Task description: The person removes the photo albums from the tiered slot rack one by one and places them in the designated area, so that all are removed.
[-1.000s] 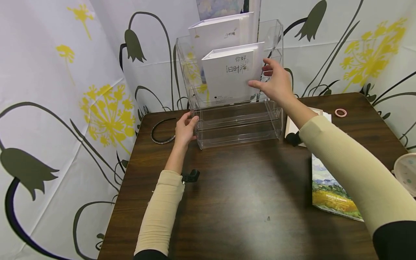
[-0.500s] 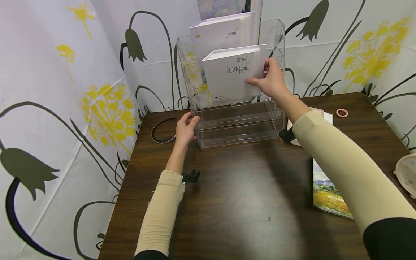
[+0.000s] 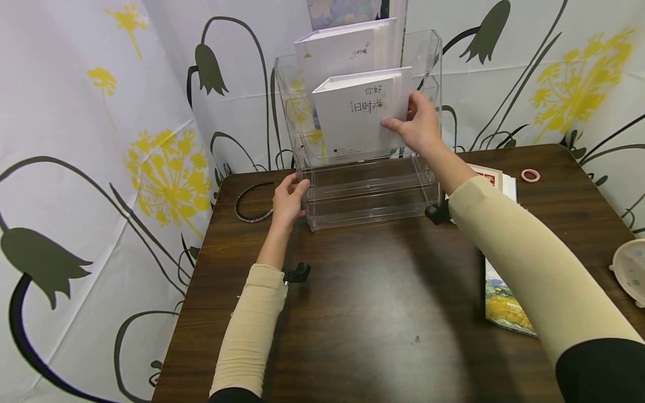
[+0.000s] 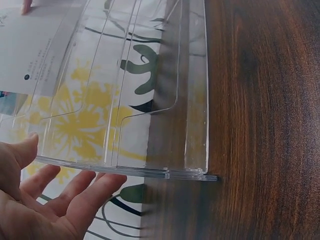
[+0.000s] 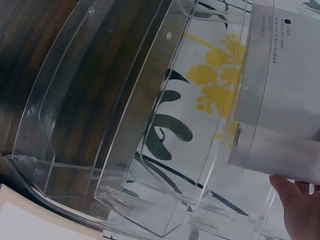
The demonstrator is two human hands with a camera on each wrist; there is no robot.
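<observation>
A clear acrylic tiered rack (image 3: 370, 215) stands at the back of the table. My left hand (image 3: 287, 204) holds its left side panel near the base, thumb towards the front and fingers on the outer face, as the left wrist view shows. In an upper tier stands a white hardcover book (image 3: 347, 126) with black Chinese characters. My right hand (image 3: 422, 127) pinches that book's right edge, thumb on the cover, other fingers mostly hidden behind it. Behind it rises a second white book (image 3: 332, 59), and at the very back a book with a painted cover (image 3: 345, 12).
Right of the rack lie a cream book with red print (image 3: 486, 173) and a pink ring (image 3: 530, 176). A photo album with a landscape cover (image 3: 506, 305) lies partly under my right sleeve. A dotted dish (image 3: 631, 268) is at the right edge, a dark headband (image 3: 247, 210) at left.
My right hand has closed from beside the front white book onto its right edge, moving slightly left. The book dipped a little, then rose slightly. My left hand has stayed in place.
</observation>
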